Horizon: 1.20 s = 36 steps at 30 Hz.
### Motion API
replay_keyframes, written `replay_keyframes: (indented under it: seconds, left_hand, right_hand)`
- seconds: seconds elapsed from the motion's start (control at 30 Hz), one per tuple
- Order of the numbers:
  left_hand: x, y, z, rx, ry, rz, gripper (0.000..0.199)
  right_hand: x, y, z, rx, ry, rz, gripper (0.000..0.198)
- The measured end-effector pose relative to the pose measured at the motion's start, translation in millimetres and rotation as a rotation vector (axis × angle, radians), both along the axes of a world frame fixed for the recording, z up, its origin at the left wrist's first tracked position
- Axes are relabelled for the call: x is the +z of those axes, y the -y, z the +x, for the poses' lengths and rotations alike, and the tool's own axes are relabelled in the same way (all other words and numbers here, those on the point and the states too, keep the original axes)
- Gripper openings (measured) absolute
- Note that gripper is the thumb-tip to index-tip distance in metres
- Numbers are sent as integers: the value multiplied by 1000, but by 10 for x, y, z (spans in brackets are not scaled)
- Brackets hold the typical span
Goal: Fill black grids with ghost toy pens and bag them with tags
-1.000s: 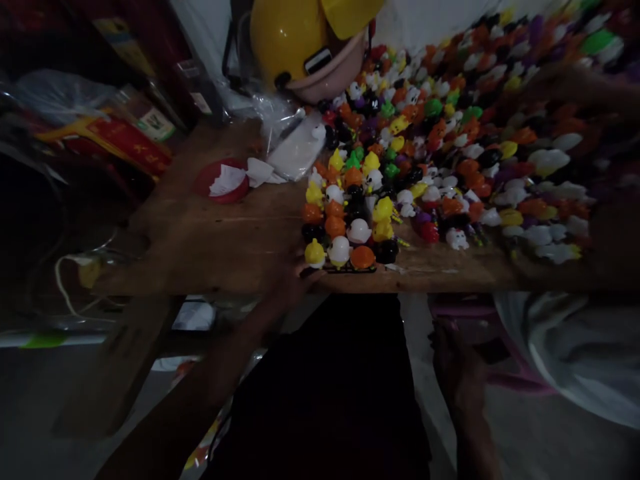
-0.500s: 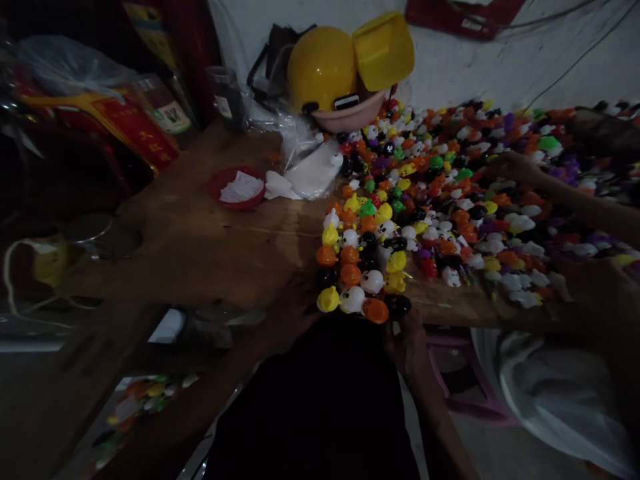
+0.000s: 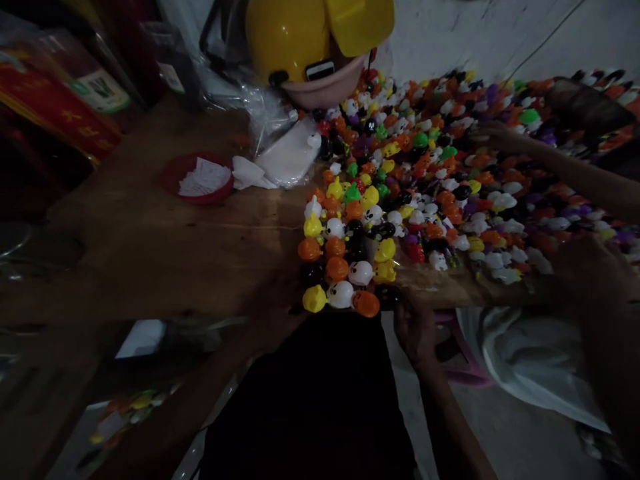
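Observation:
Rows of small toy figures with round heads stand at the table's front edge, among them a yellow figure [image 3: 315, 299], a white figure [image 3: 341, 294], an orange figure [image 3: 366, 303] and a black figure [image 3: 387, 295]. My left hand [image 3: 277, 317] lies low at the table edge, left of the front row; shadow hides its fingers. On the other side, my right hand [image 3: 415, 327] is beside the black figure with its fingers curled in. What those fingers hold, if anything, is too dark to make out.
A large pile of similar toys [image 3: 450, 180] covers the table's right side, where another person's arm [image 3: 545, 157] reaches in. Left are a red bowl [image 3: 173, 190] of paper slips and a clear plastic bag [image 3: 290, 160]. Behind them a pink basin [image 3: 325, 90] holds a yellow helmet [image 3: 287, 40].
The view has shifted, so the table and toys sit further left and slightly higher. My right hand has moved slightly right, away from the black figure. The rows look unchanged.

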State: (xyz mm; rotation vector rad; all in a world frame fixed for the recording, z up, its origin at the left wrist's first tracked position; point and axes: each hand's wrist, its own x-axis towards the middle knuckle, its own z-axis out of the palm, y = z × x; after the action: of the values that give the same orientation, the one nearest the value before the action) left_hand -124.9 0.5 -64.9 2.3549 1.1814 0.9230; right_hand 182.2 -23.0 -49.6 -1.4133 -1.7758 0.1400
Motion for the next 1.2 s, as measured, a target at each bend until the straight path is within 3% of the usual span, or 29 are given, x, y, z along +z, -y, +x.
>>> replay_keyframes:
  seconds: [0.1,0.2,0.3,0.4,0.5,0.6,0.8,0.93,1.03,1.1,1.2]
  left_hand:
    - [65,-26,-30,-32,-32,-26,35]
    - [76,-32,-31,-10,-44,-36,39]
    - [38,-20,-17,25,-53,-48,37]
    - [-11,-11,-8,24,-38,-13,30]
    - [-60,-9,-11,10,-42,30,26]
    - [-102,-11,-17,11,-94,-21,26]
    - [-90,-17,-5,0,-67,-24,23]
    - [-56,-14,23,-5,-56,-20,28]
    - [-82,-16,38,-6,2,53,30]
    - [-113,-15,44,0,31,64,30]
    - [-150,-10,45,2,26,41,31]
  right_hand:
    - [418,-56,-1,-87,-3,42,18]
    - [860,-221,-118,-75,71,109,15]
    - [1087,-437,-308,-36,202,74,20]
    - [1101,-600,-480,-34,321,23,28]
    - [1069,-657,-576,-68,375,61,32]
    - [1039,-669,-604,-126,446,88,36]
    - [977,-735,-586,-107,499,59,37]
    - [1230,-688,-570,-2,320,22,29]
    - [1433,-684,-584,62,195,141,26]
    - [1454,-748,-597,136,192,224,27]
    - [1326,-913,-572,321,330,221,30]
